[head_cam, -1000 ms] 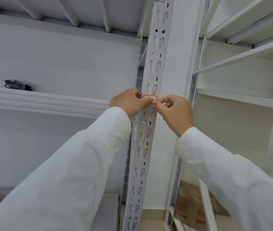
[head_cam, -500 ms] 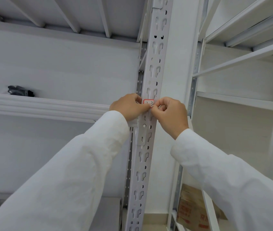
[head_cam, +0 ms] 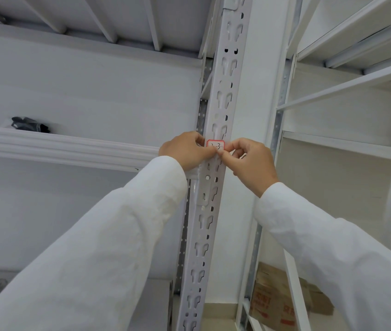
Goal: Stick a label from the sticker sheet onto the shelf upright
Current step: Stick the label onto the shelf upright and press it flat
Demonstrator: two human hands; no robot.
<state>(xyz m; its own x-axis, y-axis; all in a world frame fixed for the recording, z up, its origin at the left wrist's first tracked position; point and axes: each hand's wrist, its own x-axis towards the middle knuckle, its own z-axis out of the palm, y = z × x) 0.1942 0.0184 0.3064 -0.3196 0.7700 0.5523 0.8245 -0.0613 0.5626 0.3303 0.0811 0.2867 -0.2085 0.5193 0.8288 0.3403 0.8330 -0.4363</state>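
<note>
1. The label [head_cam: 216, 146] is small and white with a red border and some handwriting. It sits on the front face of the shelf upright [head_cam: 223, 91], at the height of the shelf beam on the left [head_cam: 58, 149].
2. The upright is a pale grey metal post with rows of keyhole slots. It runs from the top of the view to the bottom, leaning slightly.
3. The left hand [head_cam: 184, 150] is curled narrow, its fingertips at the label's left and lower edge. Its grip is on the label, pressed against the post.
4. The right hand [head_cam: 251, 161] is also curled narrow. Thumb and forefinger meet at the label's lower right corner, touching the left hand's fingertips.
5. I cannot tell whether the label is fully stuck down or only held flat. Its lower part is hidden by the fingers.
6. Both arms are in white sleeves [head_cam: 94, 247] that reach up from the near edge of the view.
7. A dark object [head_cam: 29, 125] lies on the left shelf, far from the hands. I cannot make out what it is.
8. A brown cardboard box [head_cam: 275, 299] with red printing sits low on the right, behind the next rack's frame.
9. The sticker sheet is out of view.
</note>
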